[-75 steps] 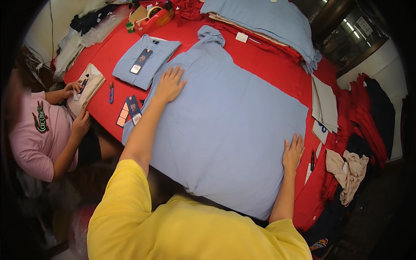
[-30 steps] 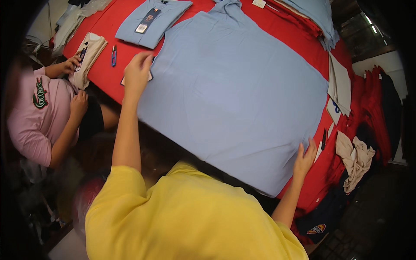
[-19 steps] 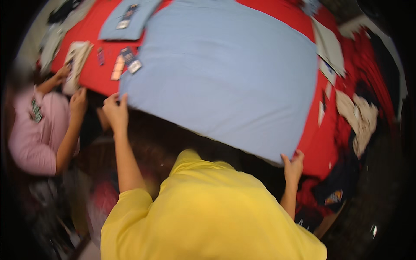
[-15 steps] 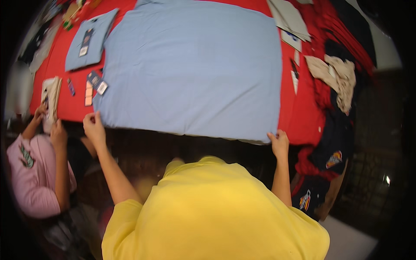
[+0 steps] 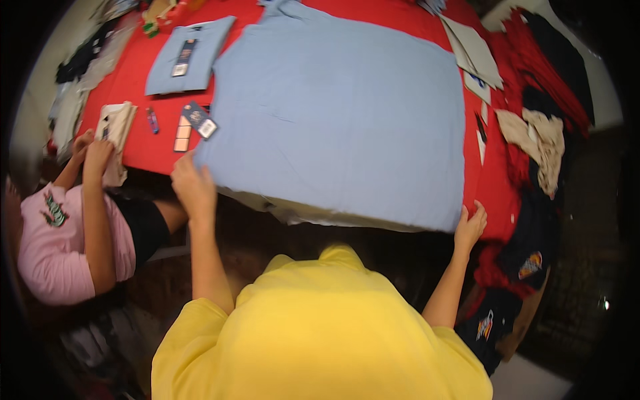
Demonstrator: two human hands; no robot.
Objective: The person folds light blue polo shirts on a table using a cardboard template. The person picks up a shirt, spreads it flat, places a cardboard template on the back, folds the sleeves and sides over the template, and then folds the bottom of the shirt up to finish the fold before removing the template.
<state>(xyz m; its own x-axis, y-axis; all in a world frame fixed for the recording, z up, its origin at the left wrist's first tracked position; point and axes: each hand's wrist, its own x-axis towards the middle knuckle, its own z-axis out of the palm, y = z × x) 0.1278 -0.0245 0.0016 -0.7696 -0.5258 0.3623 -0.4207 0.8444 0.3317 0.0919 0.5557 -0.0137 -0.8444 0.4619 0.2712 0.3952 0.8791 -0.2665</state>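
Observation:
A light blue shirt (image 5: 340,120) lies spread flat, with its lower edge along the near side of the table. At its near left corner, my left hand (image 5: 195,183) is closed on the cloth, though the fingertips are partly hidden. My right hand (image 5: 471,227) is beside the near right corner, thumb and fingers apart and nothing between them. A dark hang tag (image 5: 200,120) rests at the shirt's left edge, next to a strip of pale stickers (image 5: 182,135).
Red cloth (image 5: 143,143) covers the table. A folded blue shirt (image 5: 189,57) lies far left, near a small marker-like item (image 5: 153,121). White sheets (image 5: 470,50), black-handled scissors (image 5: 481,130) and a beige garment (image 5: 537,143) are on the right. A co-worker in pink (image 5: 63,247) handles a folded beige garment (image 5: 117,127).
My right hand has let go of the shirt's corner and its fingers have spread. My left hand has turned at the left corner. The whole view has shifted, moving the table rightward in the picture.

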